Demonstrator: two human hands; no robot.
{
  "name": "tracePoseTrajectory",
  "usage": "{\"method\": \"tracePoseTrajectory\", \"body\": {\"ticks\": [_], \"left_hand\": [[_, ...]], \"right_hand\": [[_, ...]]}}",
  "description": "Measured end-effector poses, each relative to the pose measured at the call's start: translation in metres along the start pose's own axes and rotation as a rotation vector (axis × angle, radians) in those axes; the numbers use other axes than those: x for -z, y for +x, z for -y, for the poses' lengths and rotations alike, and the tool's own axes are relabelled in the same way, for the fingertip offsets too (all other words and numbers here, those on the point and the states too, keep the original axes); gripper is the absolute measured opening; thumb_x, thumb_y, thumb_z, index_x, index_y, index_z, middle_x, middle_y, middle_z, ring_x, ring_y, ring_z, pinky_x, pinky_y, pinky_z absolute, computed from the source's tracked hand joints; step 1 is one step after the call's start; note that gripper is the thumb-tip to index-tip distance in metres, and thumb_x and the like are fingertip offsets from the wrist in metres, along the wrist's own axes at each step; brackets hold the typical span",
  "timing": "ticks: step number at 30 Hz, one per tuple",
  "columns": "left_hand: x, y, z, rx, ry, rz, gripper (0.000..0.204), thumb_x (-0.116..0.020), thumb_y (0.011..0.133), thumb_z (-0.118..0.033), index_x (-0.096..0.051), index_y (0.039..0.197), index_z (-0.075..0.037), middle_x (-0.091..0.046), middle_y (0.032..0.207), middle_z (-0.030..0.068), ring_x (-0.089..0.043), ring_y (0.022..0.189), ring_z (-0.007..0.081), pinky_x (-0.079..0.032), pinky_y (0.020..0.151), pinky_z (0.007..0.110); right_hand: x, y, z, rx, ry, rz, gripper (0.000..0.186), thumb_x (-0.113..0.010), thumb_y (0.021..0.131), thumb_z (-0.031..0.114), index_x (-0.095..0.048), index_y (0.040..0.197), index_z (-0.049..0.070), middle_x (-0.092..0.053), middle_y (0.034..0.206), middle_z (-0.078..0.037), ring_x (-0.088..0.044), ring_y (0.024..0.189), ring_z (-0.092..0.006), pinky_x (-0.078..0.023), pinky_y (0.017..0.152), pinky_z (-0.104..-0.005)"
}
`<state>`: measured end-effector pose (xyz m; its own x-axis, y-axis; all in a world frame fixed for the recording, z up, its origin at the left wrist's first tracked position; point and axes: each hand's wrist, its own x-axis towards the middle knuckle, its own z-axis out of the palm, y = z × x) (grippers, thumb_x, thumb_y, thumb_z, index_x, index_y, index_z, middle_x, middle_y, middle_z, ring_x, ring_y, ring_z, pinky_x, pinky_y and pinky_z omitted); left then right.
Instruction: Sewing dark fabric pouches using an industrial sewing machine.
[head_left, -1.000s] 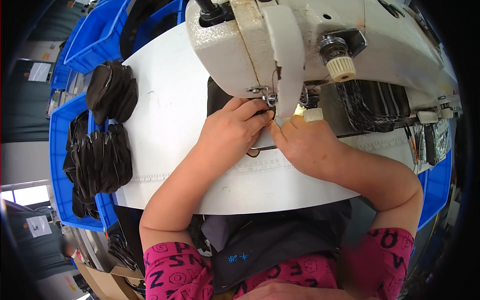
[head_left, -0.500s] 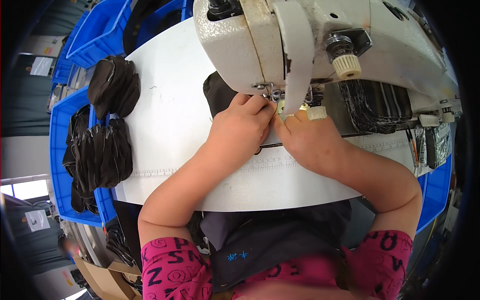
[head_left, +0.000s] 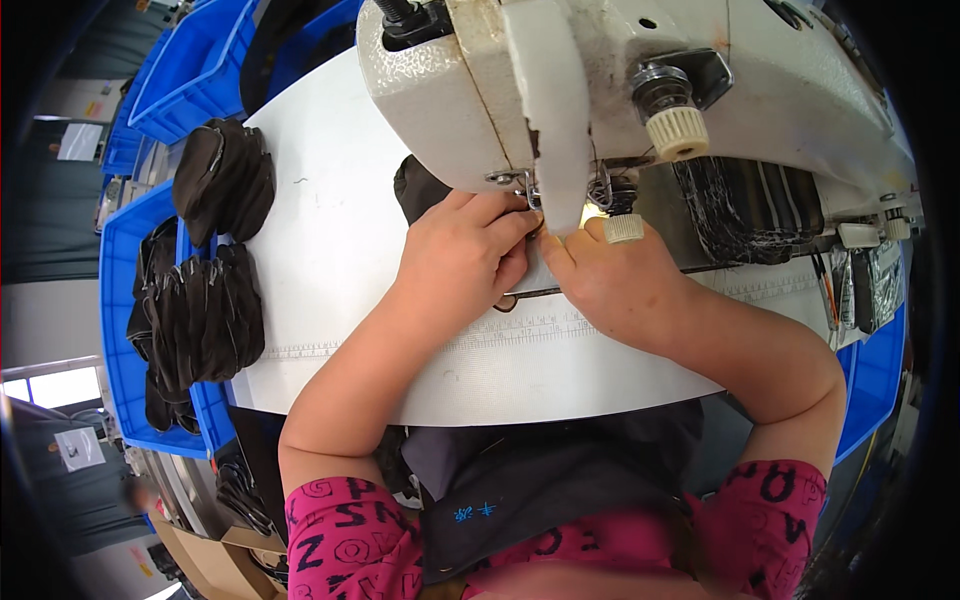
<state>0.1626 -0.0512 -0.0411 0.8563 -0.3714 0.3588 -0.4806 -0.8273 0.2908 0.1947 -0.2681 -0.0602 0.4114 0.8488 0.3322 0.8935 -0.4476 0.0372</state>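
Observation:
A white sewing machine (head_left: 440, 110) stands over the table, its needle area lit by a small lamp. My left hand (head_left: 462, 250) lies just left of the presser foot, fingers bent and closed on a dark fabric piece (head_left: 418, 190). Most of that piece is hidden under the hand and the machine head. Close by on the right, my right hand (head_left: 625, 285) has its thumb and fingers drawn together by the needle. What its fingertips hold is hidden by the machine's parts. A thin dark loop (head_left: 506, 304) shows below my left fingers.
Stacked dark fabric pieces (head_left: 205, 310) fill a blue bin (head_left: 118, 350) at the left edge. More dark pieces with loose threads (head_left: 750, 210) lie under the machine arm. A printed ruler strip (head_left: 500, 335) crosses the white table (head_left: 320, 230). Pen-like tools (head_left: 826, 290) lie at right.
My left hand has shifted slightly left, and the dark fabric beside it has moved a little left and down. The right hand stays nearly in place. The whole view has shifted slightly.

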Motion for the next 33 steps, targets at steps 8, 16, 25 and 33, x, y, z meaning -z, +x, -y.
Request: {"method": "tracePoseTrajectory", "body": {"ticks": [8,16,25,33], "left_hand": [[-0.001,0.002,0.001,-0.001,-0.029,0.015,0.031,-0.075,0.079,-0.006,-0.079,0.110,-0.008,-0.074,0.107,0.0064,-0.069,0.095,0.0312,-0.057,0.084,0.041],[-0.006,0.002,-0.012,0.066,0.044,0.015,0.031,-0.076,0.082,-0.010,-0.078,0.113,-0.007,-0.073,0.105,0.0073,-0.070,0.095,0.0314,-0.058,0.078,0.040],[-0.008,0.001,-0.012,0.098,-0.024,0.000,0.025,-0.070,0.090,-0.013,-0.074,0.113,-0.003,-0.069,0.108,0.0090,-0.067,0.100,0.0282,-0.059,0.080,0.040],[0.004,-0.002,0.010,0.410,-0.532,0.116,0.023,-0.060,0.099,-0.008,-0.072,0.118,-0.006,-0.070,0.112,0.0144,-0.069,0.093,0.0328,-0.055,0.084,0.039]], "right_hand": [[-0.005,0.001,0.000,-0.008,-0.020,-0.030,0.037,-0.068,0.079,0.013,-0.074,0.114,0.001,-0.061,0.074,-0.003,-0.063,0.072,-0.0178,-0.050,0.055,-0.0337],[-0.004,0.003,0.001,-0.012,-0.041,-0.041,0.035,-0.069,0.078,0.014,-0.074,0.111,0.002,-0.060,0.074,-0.002,-0.063,0.071,-0.0177,-0.049,0.054,-0.0338],[-0.006,0.004,-0.004,-0.042,-0.005,-0.064,0.033,-0.070,0.074,0.009,-0.068,0.105,-0.001,-0.067,0.077,-0.006,-0.067,0.067,-0.0230,-0.050,0.061,-0.0361],[0.000,0.005,-0.001,-0.008,0.009,-0.072,0.029,-0.071,0.074,0.012,-0.068,0.102,0.004,-0.062,0.084,-0.005,-0.064,0.072,-0.0222,-0.049,0.062,-0.0355]]}}
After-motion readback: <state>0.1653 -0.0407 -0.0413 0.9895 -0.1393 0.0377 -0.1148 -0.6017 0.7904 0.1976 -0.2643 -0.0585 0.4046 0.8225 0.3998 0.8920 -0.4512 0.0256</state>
